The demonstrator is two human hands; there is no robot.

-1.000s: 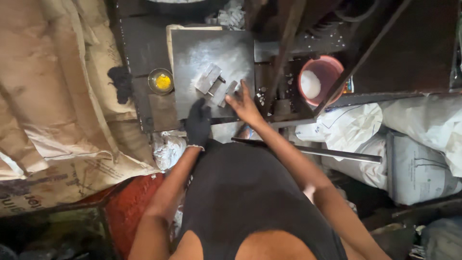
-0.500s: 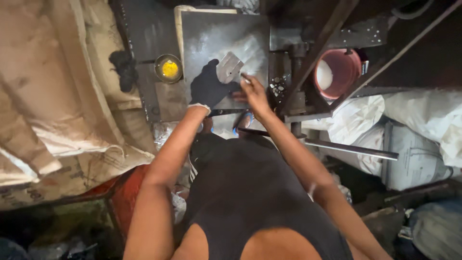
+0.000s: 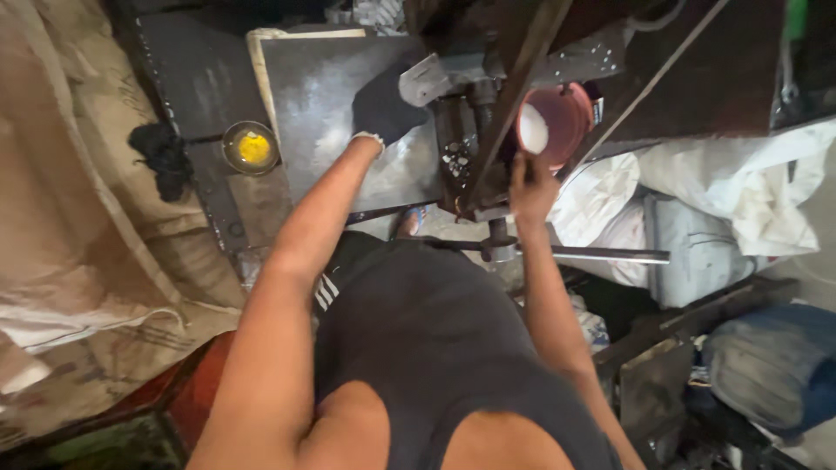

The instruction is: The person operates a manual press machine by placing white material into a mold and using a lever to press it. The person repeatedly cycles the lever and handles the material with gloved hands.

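My left hand (image 3: 383, 106) wears a dark glove and rests on a grey steel plate (image 3: 322, 96). Its fingertips hold a small flat metal piece (image 3: 423, 80) against the dark press (image 3: 466, 130) at the plate's right edge. My bare right hand (image 3: 531, 184) is raised beside the press's slanted bar (image 3: 514, 96), just below a red bucket (image 3: 566, 117). Its fingers touch the dark frame, but I cannot make out its grip. My dark shirt and both forearms fill the lower middle of the view.
A small round tin with yellow paste (image 3: 251, 146) and a black rag (image 3: 161, 152) lie left of the plate. Brown sacking (image 3: 78, 218) covers the left side. White sacks (image 3: 740, 200) pile up at right. A horizontal steel rod (image 3: 601, 254) crosses below the press.
My left hand has slid right along the plate, carrying the metal piece to the press. My right hand has left the plate and moved right, beside the press under the red bucket.
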